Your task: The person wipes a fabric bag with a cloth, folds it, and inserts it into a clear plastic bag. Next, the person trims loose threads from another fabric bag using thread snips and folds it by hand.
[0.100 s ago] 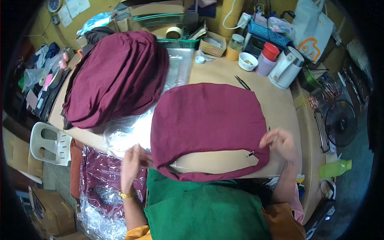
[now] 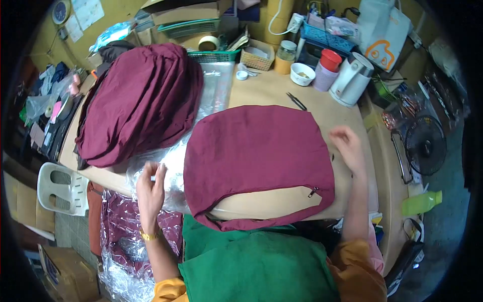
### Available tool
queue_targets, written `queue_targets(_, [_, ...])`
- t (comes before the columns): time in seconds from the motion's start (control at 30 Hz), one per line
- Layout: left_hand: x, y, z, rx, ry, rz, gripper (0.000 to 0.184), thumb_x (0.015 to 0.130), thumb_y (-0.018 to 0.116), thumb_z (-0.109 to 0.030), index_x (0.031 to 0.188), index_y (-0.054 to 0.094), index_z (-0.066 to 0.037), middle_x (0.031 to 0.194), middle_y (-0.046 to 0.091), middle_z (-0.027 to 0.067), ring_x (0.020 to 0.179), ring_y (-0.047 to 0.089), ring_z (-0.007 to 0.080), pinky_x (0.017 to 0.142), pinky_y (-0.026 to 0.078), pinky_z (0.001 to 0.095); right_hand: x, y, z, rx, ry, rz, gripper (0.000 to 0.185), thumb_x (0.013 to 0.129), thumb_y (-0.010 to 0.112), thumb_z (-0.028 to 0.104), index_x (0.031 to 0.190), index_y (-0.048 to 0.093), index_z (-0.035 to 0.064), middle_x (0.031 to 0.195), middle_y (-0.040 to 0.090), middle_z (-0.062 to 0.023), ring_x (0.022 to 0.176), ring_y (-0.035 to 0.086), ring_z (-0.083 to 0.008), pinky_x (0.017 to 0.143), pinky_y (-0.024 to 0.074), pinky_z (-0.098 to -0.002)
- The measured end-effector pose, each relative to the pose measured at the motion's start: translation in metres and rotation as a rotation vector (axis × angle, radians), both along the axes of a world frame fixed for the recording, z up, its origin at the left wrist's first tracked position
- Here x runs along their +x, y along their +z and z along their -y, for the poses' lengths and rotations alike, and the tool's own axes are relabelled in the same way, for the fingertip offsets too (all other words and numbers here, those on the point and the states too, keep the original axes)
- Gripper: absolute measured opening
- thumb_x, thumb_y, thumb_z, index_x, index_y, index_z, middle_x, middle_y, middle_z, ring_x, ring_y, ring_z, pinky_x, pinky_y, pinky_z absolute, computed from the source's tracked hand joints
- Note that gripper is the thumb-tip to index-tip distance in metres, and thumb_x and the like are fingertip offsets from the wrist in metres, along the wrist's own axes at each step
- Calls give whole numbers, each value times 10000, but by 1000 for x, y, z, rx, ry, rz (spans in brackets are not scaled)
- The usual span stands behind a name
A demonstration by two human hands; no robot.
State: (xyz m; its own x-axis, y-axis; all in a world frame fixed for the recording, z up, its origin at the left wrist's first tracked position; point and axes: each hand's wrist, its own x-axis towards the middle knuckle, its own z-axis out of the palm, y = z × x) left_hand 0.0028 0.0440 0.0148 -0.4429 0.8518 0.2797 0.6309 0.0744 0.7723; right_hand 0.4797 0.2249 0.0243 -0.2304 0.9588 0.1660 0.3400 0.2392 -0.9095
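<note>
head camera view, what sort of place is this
Probably a small bag-making or packing workshop: a maroon shoulder bag, a maroon fabric pile and clear plastic sheeting share the worktable.

The maroon cloth bag (image 2: 256, 151) lies flat on the table (image 2: 327, 113), lightly creased. Its strap (image 2: 271, 223) curves in a loop over the table's near edge, a small zip pull (image 2: 313, 192) at one end. Crinkled clear plastic (image 2: 172, 171) lies along that edge, farther left.

Your left hand (image 2: 150, 183) is hovering by plastic (image 2: 173, 163) at centre left, your right hand (image 2: 348, 146) beside the bag (image 2: 259, 151) at centre; maroon cloth (image 2: 143, 103) is lying upper left.
</note>
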Motion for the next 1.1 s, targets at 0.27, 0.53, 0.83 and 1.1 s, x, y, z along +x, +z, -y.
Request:
queue_targets(0.27, [17, -9, -132, -50, -368, 173, 280, 886, 739, -186, 1026, 699, 53, 888, 724, 71, 801, 623, 89, 738, 493, 245, -42, -55, -95, -132, 91, -6, 224, 892, 702, 102, 1090, 655, 9, 893, 666, 1, 778, 585, -55, 697, 477, -212])
queue_targets(0.53, [9, -50, -138, -13, -334, 506, 159, 934, 696, -185, 867, 661, -45, 774, 586, -88, 686, 465, 11, 625, 392, 192, -47, -61, -66, -317, 77, -307, 130, 888, 682, 23, 1015, 666, 2, 843, 677, -10, 729, 603, -58, 680, 487, -208])
queue_targets(0.83, [7, -36, -121, -26, -414, 796, 265, 808, 728, 83, 1026, 619, -23, 888, 689, 25, 790, 649, 88, 748, 549, 213, -36, -76, -78, -264, 81, -143, 186, 806, 747, 8, 933, 613, 26, 817, 667, -28, 716, 610, -87, 644, 494, -236])
queue_targets(1.1, [72, 17, -51, 135, -381, 466, 584, 670, 793, 138, 1176, 533, 3, 1001, 599, 39, 846, 609, 93, 788, 530, 239, -159, 52, 29, 645, 320, 409, 407, 731, 809, 245, 1062, 630, 89, 1043, 615, -99, 1043, 579, -307, 961, 412, -452])
